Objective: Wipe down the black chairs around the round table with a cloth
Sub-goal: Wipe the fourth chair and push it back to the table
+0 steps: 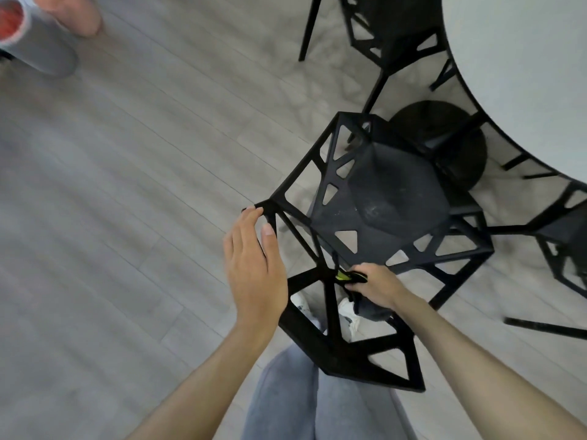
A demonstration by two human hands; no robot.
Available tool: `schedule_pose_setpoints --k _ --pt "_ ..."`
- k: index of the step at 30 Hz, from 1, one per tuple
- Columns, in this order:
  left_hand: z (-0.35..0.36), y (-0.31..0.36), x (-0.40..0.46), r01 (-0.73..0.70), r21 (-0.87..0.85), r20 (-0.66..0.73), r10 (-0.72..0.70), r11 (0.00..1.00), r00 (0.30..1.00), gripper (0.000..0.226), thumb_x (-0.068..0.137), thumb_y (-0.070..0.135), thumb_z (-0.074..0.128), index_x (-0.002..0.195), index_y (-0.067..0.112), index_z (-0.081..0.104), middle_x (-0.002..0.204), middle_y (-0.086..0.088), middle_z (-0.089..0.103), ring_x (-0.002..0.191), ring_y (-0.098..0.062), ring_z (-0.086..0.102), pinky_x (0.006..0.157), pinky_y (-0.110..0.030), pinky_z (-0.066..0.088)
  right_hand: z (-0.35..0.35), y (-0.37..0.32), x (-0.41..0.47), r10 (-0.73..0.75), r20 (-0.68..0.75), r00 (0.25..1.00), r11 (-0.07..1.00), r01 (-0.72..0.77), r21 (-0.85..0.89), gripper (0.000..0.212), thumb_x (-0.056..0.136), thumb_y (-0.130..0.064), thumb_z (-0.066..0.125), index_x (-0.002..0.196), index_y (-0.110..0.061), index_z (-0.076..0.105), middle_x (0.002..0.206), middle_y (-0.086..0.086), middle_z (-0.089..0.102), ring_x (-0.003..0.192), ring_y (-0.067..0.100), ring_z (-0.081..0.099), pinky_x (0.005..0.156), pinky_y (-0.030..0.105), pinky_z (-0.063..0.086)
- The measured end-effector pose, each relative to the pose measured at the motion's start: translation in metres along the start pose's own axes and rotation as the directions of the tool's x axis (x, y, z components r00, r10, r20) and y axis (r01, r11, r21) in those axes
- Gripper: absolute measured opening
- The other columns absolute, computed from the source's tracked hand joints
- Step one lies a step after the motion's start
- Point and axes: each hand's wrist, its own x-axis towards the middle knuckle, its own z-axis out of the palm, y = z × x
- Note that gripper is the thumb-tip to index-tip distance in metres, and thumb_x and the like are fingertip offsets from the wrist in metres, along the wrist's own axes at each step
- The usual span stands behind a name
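A black chair [387, 204] with an open angular frame stands below me, its seat turned toward the round white table [527, 74]. My left hand [254, 265] touches the left corner of the chair's backrest with straight fingers. My right hand [374, 284] grips a dark cloth with a yellow-green patch [344, 276] against a bar of the backrest frame. Part of the cloth hangs below the hand. A second black chair [390, 30] stands at the top, and a third black chair [568, 246] shows at the right edge.
The table's black round base [444, 134] sits under the tabletop beyond the chair. Grey wood flooring [127, 185] spreads to the left. Another person's leg and foot [50, 36] show at top left. My own legs in grey trousers [301, 398] are at the bottom.
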Motion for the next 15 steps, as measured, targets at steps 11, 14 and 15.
schedule_pose_setpoints --k 11,14,15 --pt "0.002 -0.003 -0.001 -0.013 0.034 -0.018 0.014 0.999 1.000 0.039 0.113 0.037 0.033 0.141 0.021 0.054 0.143 0.007 0.056 0.138 -0.009 0.041 0.116 -0.043 0.038 0.031 -0.036 0.026 -0.114 -0.215 0.970 0.974 0.152 0.167 0.021 0.102 -0.033 0.058 0.118 -0.019 0.060 0.108 -0.005 0.054 0.101 0.017 0.055 0.089 0.037 0.046" --pt "0.001 -0.001 -0.001 -0.003 0.043 -0.014 0.004 0.999 1.000 0.036 0.112 0.037 0.035 0.140 0.023 0.054 0.142 0.008 0.056 0.138 -0.010 0.041 0.115 -0.043 0.039 0.031 -0.015 0.006 -0.149 -0.177 0.973 0.984 0.164 0.072 0.014 0.098 -0.032 0.057 0.109 -0.023 0.059 0.101 -0.008 0.050 0.100 0.021 0.056 0.085 0.040 0.049" --pt "0.001 -0.001 -0.001 0.005 0.045 -0.015 -0.005 0.999 1.000 0.036 0.112 0.037 0.036 0.140 0.023 0.054 0.142 0.008 0.056 0.138 -0.011 0.042 0.115 -0.043 0.039 0.028 -0.007 -0.003 -0.141 -0.150 0.978 0.988 0.148 0.035 0.016 0.096 -0.033 0.057 0.109 -0.025 0.058 0.101 -0.008 0.050 0.100 0.020 0.056 0.085 0.041 0.050"
